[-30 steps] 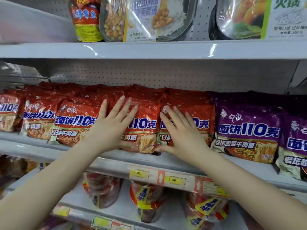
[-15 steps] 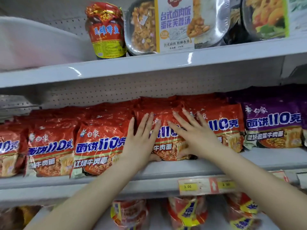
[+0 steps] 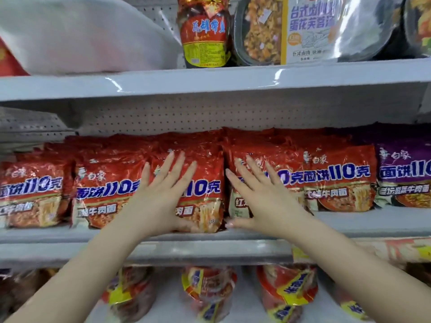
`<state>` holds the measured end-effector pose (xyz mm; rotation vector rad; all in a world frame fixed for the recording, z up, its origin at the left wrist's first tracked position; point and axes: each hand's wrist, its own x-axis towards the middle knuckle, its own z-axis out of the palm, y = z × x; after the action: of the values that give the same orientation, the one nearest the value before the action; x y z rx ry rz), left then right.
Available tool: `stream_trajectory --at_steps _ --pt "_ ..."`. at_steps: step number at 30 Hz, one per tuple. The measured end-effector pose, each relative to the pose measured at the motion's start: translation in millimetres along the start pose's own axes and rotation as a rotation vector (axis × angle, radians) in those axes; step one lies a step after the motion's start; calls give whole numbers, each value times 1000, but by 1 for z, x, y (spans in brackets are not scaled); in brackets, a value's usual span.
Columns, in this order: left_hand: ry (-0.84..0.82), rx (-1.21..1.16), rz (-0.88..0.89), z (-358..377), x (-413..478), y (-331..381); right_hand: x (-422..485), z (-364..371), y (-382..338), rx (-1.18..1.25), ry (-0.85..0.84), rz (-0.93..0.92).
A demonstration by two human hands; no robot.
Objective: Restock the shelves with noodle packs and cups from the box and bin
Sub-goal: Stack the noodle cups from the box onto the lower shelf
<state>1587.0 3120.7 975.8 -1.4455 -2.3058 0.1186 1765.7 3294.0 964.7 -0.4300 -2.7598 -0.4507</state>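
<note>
While both hands lie flat on the red noodle packs (image 3: pixel 203 183), the left hand (image 3: pixel 161 194) and right hand (image 3: pixel 263 197) with fingers spread and straight, gripping nothing, even pressure should seat the fronts flush on the middle shelf (image 3: pixel 70 236). Purple packs (image 3: pixel 403 176) sit rightward; noodle cups (image 3: pixel 207 292) fill the shelf below.

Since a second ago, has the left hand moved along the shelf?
No. The left hand still lies flat on the same red noodle pack, its print showing just right of the fingers; only the camera view shifted.
</note>
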Motion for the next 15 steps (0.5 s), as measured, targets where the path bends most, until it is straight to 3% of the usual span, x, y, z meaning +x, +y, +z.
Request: stream_trajectory --at_steps 6,15 --pt "-36 -26 -35 33 -31 -51 38 27 -53 39 -7 -81" --pt "128 -30 -85 60 -1 -46 63 35 -50 -16 -14 31"
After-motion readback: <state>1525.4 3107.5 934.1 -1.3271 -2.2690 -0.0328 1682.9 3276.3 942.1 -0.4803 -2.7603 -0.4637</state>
